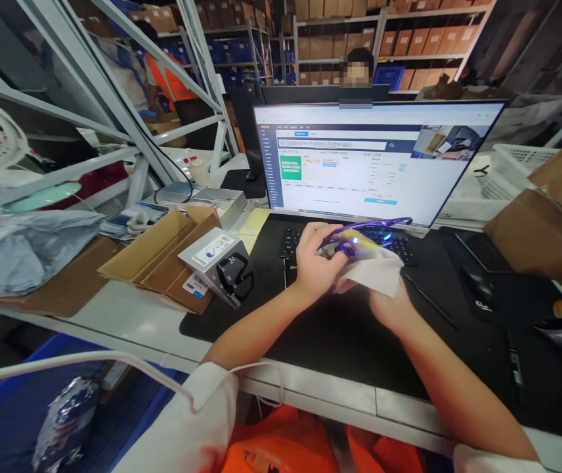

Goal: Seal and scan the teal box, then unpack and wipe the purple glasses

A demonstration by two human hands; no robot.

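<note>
My left hand is closed on a pair of sunglasses with a dark purple frame and shiny yellowish lenses, held above the keyboard. My right hand is mostly hidden behind a white cloth, which it grips against the underside of the glasses. One temple arm of the frame sticks out to the right, in front of the monitor. Left of my hands stands a grey box printed with sunglasses, beside an open cardboard box.
A lit monitor stands behind the keyboard on a black mat. To the right are a mouse, a phone, a pen and a large carton. A white cable crosses at lower left. Another person sits behind the monitor.
</note>
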